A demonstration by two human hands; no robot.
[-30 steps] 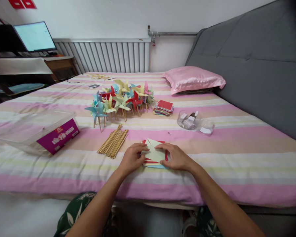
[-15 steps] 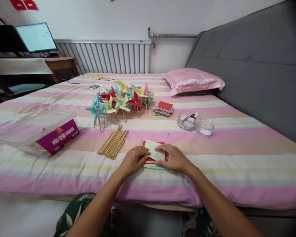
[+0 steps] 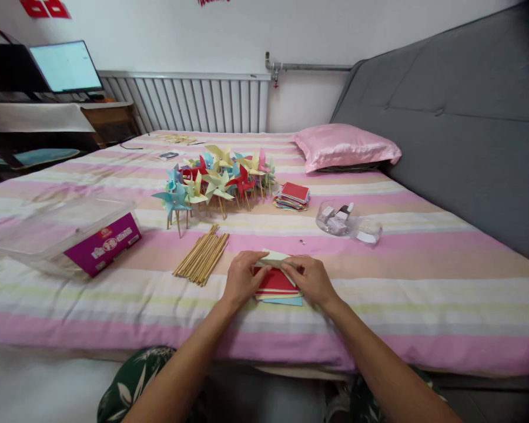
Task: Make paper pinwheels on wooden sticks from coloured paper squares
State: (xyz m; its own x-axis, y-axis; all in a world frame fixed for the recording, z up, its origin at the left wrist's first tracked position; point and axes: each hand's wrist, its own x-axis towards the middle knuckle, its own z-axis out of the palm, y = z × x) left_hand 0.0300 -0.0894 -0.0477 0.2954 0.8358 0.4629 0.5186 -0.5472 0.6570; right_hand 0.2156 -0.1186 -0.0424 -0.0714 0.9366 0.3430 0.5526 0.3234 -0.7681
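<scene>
My left hand (image 3: 245, 275) and my right hand (image 3: 309, 279) pinch a pale green sheet of paper (image 3: 275, 257) between fingers and thumbs, one on each side. The sheet is tilted up and partly hidden by my fingers. Just below it lies a stack of coloured paper squares (image 3: 277, 281), red on top, with cream and blue edges sticking out toward me. To the left, a bundle of thin wooden sticks (image 3: 201, 257) rests on the bed. Beyond them stands a cluster of finished paper pinwheels (image 3: 218, 183) in several colours.
Another stack of paper squares (image 3: 293, 194) lies behind my hands. Right of it are a round clear container (image 3: 332, 218) with small items and a clear lid (image 3: 367, 231). A clear plastic box (image 3: 101, 242) with a purple label sits left. A pink pillow (image 3: 346, 147) lies by the headboard.
The pale green sheet lay flat on the stack under both hands. Now its near edge is lifted, baring the red square, and both hands grip it slightly farther away.
</scene>
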